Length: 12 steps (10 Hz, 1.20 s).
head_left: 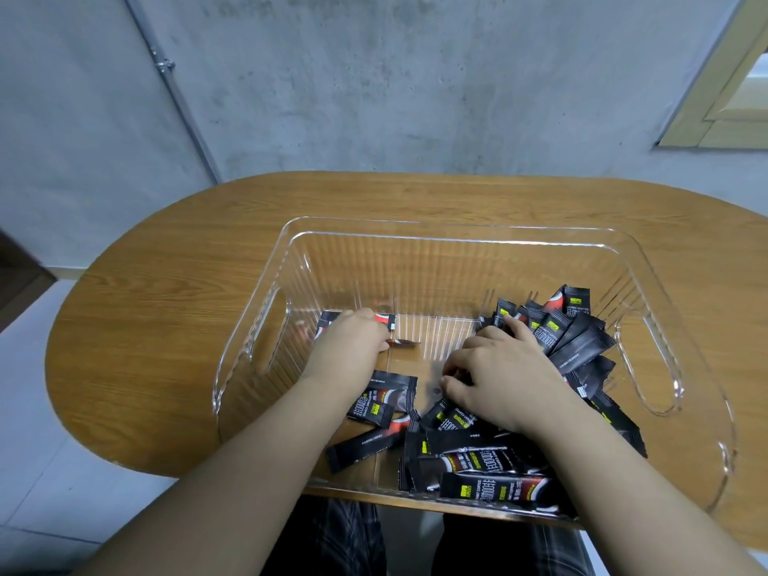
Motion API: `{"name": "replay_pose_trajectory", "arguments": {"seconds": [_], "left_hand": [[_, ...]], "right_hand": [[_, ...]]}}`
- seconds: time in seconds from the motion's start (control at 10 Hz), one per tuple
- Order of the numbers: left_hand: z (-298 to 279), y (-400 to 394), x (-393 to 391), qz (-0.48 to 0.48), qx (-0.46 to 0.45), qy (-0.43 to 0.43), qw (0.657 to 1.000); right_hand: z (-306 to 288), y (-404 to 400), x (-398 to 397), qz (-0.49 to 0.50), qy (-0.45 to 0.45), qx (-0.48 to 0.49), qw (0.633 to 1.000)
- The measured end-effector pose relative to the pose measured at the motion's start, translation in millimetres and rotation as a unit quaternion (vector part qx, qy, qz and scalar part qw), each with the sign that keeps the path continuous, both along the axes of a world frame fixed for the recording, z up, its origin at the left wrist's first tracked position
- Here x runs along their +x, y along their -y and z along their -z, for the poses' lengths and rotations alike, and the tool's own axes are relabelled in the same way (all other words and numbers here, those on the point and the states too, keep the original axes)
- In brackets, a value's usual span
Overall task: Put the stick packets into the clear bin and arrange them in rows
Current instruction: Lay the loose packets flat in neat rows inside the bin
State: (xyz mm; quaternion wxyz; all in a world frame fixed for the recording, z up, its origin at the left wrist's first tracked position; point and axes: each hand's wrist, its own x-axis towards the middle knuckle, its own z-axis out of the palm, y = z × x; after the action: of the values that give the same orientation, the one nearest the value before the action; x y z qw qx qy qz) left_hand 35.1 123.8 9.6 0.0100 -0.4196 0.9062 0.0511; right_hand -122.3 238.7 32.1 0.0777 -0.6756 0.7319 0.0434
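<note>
Oval wood-grain bench (174, 326) with rounded ends, set against a grey concrete wall, clear ribbed bin (457, 239) with cut-out handles standing right of centre, its front wall reaching the near edge, bare wood along the left end and far edge

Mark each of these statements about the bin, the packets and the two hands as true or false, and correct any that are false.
1. Both hands are inside the clear bin. True.
2. The packets are already lined up in neat rows. False: most lie in a loose pile of packets on the bin's right side and near edge.
3. The left hand rests on a packet at the bin's far left. True.
4. The right hand hovers above the wooden table outside the bin. False: it is down among the piled packets.
5. The bin is opaque and has a lid on. False: it is see-through and open on top.
</note>
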Motion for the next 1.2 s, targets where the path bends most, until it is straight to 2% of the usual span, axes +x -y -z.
{"name": "replay_pose_trajectory", "arguments": {"seconds": [0.1, 0.2, 0.3, 0.4, 0.5, 0.7, 0.8, 1.0, 1.1, 1.2], "left_hand": [[-6, -6, 5, -0.003, -0.044, 0.041, 0.998], [-11, -13, 13, -0.075, -0.065, 0.039, 0.994], [-17, -18, 11, -0.169, -0.009, 0.069, 0.983], [-20, -20, 6, -0.196, 0.029, 0.104, 0.975], [-23, -18, 2, -0.205, 0.026, 0.103, 0.973], [-28, -15, 4, -0.205, 0.004, 0.046, 0.978], [-34, -14, 6, -0.195, -0.05, 0.014, 0.979], [-45, -7, 9, -0.163, -0.125, -0.106, 0.973], [-41, -11, 10, -0.081, -0.118, -0.125, 0.982], [-26, -15, 11, 0.037, -0.077, -0.068, 0.994]], "right_hand": [[-1, 0, 0, 0.001, 0.005, -0.001, 1.0], [0, 0, 0, 0.001, 0.009, -0.002, 1.0], [0, 0, 0, 0.002, 0.007, -0.002, 1.0], [0, 0, 0, 0.0, 0.007, -0.003, 1.0], [1, 0, 0, 0.0, 0.009, -0.007, 1.0], [0, 0, 0, 0.0, 0.009, -0.007, 1.0], [2, 0, 0, 0.001, 0.006, -0.012, 1.0], [2, 0, 0, -0.001, 0.003, -0.014, 1.0], [2, 0, 0, 0.001, 0.007, -0.015, 1.0], [2, 0, 0, 0.001, 0.009, -0.015, 1.0]]}}
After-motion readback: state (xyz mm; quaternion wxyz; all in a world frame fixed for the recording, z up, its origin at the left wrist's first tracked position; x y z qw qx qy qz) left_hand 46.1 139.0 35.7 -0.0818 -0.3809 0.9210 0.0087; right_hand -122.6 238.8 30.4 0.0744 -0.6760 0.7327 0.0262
